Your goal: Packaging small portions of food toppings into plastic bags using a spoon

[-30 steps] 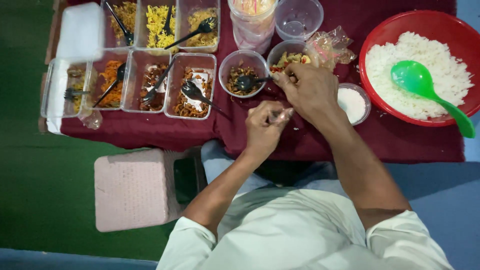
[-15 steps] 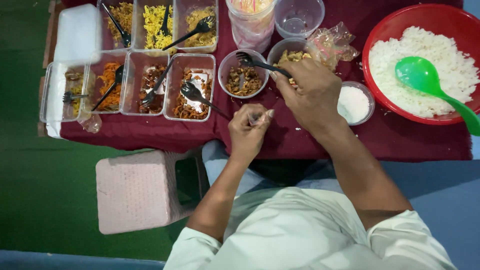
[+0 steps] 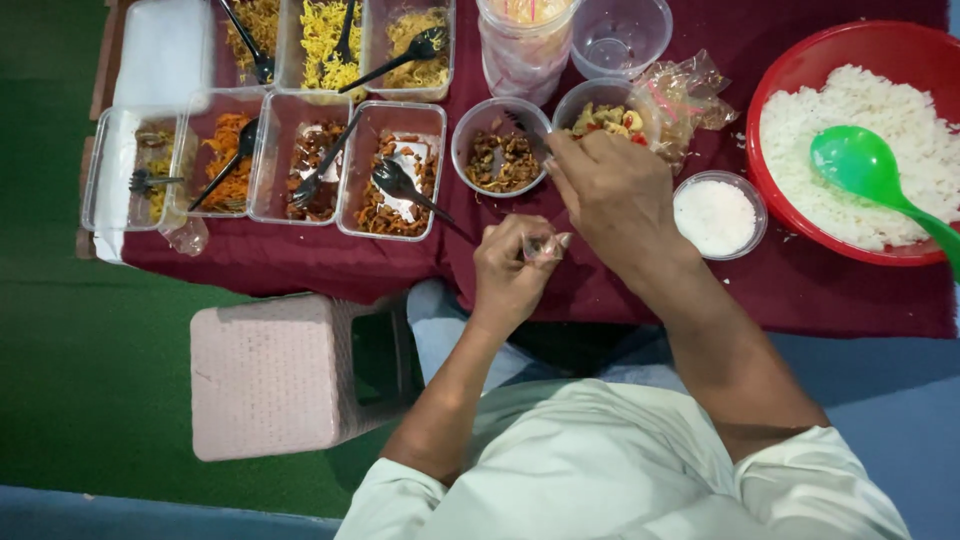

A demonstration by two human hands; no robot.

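Right hand [image 3: 612, 195] grips a black fork [image 3: 522, 127] over the round tub's [image 3: 468, 130] rim; left hand [image 3: 512, 272] pinches a clear bag [image 3: 545, 245].

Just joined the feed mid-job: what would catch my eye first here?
First, the big red bowl of white rice at the far right, with a bright green spoon lying in it. Next, the clear tubs of orange, yellow and brown food with black forks, lined up at the left on the dark red cloth. In the middle, the left hand pinches a small clear bag while the right hand works a fork over a round tub.
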